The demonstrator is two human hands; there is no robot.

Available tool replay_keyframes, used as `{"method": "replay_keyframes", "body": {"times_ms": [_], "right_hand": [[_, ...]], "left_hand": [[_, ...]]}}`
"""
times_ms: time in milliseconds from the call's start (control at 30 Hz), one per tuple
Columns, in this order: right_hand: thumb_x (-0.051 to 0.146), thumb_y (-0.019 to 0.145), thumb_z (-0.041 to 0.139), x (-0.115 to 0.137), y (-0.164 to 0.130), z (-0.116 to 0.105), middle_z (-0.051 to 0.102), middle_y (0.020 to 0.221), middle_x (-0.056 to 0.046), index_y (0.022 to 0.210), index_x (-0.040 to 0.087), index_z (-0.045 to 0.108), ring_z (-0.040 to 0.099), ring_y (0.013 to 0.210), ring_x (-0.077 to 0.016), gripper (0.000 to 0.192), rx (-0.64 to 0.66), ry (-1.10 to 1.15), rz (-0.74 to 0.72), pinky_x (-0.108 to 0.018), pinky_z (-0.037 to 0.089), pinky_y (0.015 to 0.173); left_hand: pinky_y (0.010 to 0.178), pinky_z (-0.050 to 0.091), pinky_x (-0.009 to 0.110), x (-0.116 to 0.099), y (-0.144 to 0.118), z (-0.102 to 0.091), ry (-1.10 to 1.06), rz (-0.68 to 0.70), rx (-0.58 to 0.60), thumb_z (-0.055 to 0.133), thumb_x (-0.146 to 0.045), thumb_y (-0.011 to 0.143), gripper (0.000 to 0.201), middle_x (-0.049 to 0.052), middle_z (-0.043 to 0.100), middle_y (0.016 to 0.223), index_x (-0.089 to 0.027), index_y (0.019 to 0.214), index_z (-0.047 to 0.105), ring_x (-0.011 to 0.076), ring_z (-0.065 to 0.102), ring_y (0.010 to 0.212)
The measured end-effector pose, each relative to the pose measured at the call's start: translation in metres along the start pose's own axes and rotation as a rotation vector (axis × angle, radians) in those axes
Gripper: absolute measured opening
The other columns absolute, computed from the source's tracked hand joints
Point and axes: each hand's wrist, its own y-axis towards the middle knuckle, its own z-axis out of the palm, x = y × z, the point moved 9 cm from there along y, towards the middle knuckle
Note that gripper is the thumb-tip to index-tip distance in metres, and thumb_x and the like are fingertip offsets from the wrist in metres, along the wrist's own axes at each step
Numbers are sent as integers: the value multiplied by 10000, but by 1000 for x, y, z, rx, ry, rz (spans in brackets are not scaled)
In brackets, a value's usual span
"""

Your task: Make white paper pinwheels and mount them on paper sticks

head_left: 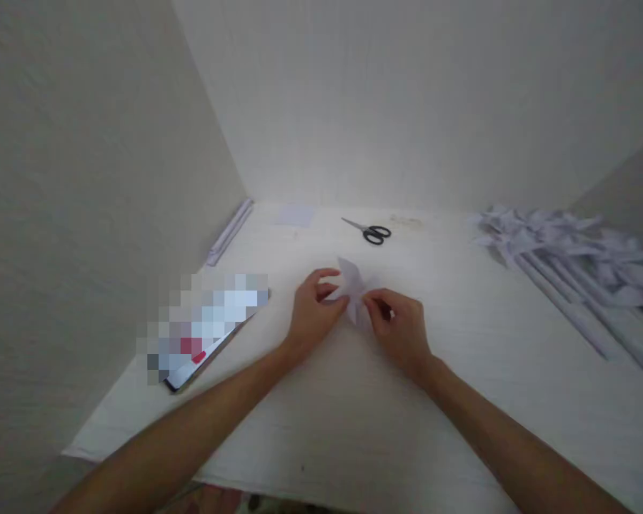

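While in two hands, one pinwheel.

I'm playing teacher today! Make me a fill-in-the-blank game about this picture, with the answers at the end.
1. The pale folded paper has ____ hands on it: the left hand and the right hand.
2. The handles of the scissors are coloured ____.
3. Of the two hands, the one nearer the device with the lit screen is the ____ one.
4. The pile of paper sticks with frilly tops lies on the person's ____ side.

Missing words: two; black; left; right.
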Motion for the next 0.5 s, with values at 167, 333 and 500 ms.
{"method": "replay_keyframes", "body": {"times_ms": [167, 333, 500], "right_hand": [[92, 680, 495, 4, 0, -3, 596, 575, -9, 641, 143, 584, 470, 466, -87, 110, -16, 9, -31, -198, 373, 478], [94, 692, 488, 9, 0, -5, 542, 547, -10, 634, 134, 583, 462, 479, -90, 118, -20, 34, -71, -199, 369, 474], [99, 708, 477, 8, 0, -4, 547, 559, -15, 636, 136, 583, 471, 495, -95, 134, -9, 23, -72, -202, 373, 486]], "left_hand": [[519, 450, 203, 1, -1, -1, -23, -9, -3, 577, -147, 596, 348, 5, 620, 668, -178, 929, 480, 132, 597, 605], [526, 446, 198, -1, -2, -2, -21, -3, -6, 580, -170, 605, 328, 9, 626, 672, -177, 920, 487, 129, 598, 617], [515, 450, 202, -1, -2, 1, -30, -10, 8, 587, -187, 604, 335, 12, 633, 672, -172, 924, 486, 132, 600, 602]]}}
